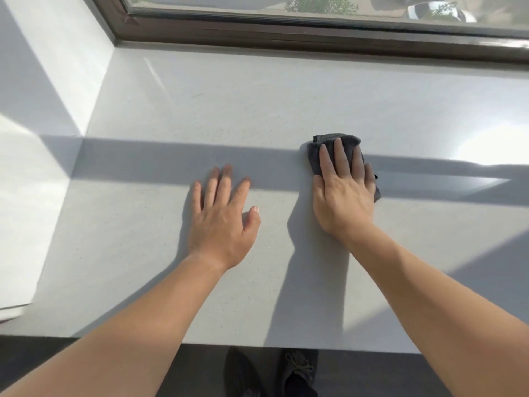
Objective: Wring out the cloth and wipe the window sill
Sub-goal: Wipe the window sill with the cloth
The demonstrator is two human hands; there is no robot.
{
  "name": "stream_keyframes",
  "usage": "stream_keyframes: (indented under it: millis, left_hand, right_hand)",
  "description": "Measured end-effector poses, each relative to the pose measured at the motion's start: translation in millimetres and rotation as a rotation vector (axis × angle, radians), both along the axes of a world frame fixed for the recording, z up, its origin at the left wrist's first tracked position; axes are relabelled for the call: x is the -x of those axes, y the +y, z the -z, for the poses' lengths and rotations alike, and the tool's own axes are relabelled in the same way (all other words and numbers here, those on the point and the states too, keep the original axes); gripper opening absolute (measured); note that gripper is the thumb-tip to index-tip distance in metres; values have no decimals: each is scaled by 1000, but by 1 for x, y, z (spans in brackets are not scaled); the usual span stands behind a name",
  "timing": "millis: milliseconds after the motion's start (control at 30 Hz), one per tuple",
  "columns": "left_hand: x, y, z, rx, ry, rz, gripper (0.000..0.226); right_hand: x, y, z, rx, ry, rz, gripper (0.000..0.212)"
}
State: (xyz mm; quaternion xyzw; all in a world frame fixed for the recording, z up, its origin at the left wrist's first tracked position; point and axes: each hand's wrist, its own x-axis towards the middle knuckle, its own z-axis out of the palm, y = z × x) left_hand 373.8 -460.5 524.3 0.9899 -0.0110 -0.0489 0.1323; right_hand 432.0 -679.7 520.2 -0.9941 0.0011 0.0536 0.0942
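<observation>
Two hands (223,222) (343,199), cloth (317,153), bare sill (200,110)

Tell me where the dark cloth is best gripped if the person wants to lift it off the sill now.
Likely the far edge of the cloth: it sticks out past the fingertips of the right hand, which lies flat on it. Curl the fingers down from above and gather that edge toward the palm; the near part is covered.

The single head view looks steeply down and forward, close over the window sill (257,110), perhaps tilted slightly.
</observation>
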Motion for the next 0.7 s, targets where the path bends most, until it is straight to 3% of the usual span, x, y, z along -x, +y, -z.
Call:
stream_keyframes:
  millis: [167,267,467,600,700]
  left_hand:
    - [-1,1,-2,18,-18,-2,63]
    - [-3,1,-2,16,-17,1,62]
    - [0,10,-11,174,25,0,60]
    - [31,15,-12,209,-64,3,54]
    - [54,14,-5,171,-25,43,55]
  right_hand:
    - [70,24,-2,3,-50,-274,59]
    - [71,10,-1,11,-50,-357,57]
    - [46,-1,-8,-29,-13,23,60]
    - [121,35,-9,-10,-63,-316,57]
    - [124,17,-8,-21,-45,-460,56]
